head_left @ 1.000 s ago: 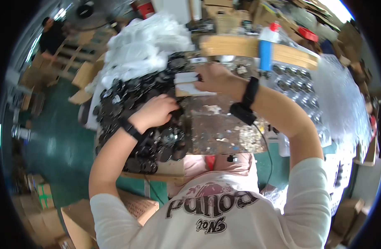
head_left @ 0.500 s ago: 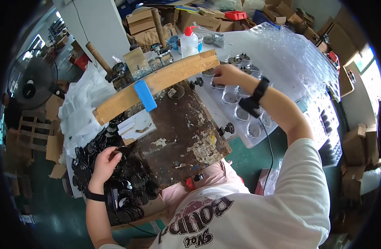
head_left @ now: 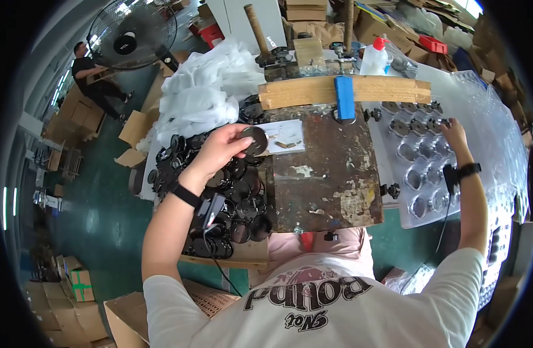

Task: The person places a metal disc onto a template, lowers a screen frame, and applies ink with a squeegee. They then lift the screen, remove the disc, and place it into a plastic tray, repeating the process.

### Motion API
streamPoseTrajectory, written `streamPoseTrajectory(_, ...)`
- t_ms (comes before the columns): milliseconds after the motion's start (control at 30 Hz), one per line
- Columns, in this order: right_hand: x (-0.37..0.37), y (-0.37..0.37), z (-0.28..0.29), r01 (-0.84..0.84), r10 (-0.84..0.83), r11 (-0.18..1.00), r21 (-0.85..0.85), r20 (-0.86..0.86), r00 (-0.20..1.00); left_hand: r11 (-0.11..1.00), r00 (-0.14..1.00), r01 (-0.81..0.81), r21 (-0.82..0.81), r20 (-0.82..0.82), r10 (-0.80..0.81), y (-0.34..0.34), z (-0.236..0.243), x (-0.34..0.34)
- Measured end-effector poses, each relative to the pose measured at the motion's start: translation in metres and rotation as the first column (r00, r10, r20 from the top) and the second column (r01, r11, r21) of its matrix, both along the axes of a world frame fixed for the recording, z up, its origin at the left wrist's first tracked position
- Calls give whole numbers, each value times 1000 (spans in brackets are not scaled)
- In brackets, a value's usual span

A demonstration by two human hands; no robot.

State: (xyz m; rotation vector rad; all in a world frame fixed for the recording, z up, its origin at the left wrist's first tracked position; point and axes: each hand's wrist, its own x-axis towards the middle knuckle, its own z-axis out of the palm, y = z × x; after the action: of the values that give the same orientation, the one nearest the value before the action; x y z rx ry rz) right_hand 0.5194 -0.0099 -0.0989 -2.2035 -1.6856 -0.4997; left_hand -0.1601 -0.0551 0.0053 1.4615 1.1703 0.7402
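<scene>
A round, glossy black disc is pinched between the thumb and fingers of my left hand. It is held over the left edge of a worn brown work board. Below that hand lies a heap of similar black round pieces. On the right, my right hand reaches to a clear plastic tray with round pockets. Its fingers are closed at a dark part in the tray's far rows, and what they grip is too small to make out. Dark metal parts fill several far pockets.
A wooden bar with a blue block crosses the board's far end. A white card with small brown pieces lies at its left. Behind stand a red-topped bottle and white wrapping. A fan and a person are far left.
My view has swung left. My left hand has lifted from the black heap with a disc, now over the board's edge. My right hand is still at the tray, further from the wooden bar.
</scene>
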Motion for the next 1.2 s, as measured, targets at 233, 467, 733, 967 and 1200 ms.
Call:
streamPoseTrajectory(233,-138,-64,40,-341,-194,870,-357,-882,429,992,980,114,57,-171,-103,31,-2,25)
streamPoseTrajectory(467,-129,-64,31,-358,-312,884,-302,-950,31,937,857,292,193,-488,-166,70,-36,64)
streamPoseTrajectory(733,-127,-63,28,-343,-323,889,-303,-947,0,710,705,536,456,-705,-79,53,-35,61)
streamPoseTrajectory(967,-128,-61,34,-329,-357,881,-340,-934,11,595,584,699,397,-797,-155,68,-26,43)
streamPoseTrajectory(1200,-126,-51,26,-364,-346,874,-322,-938,0,636,646,605,479,-763,-40,24,14,2)
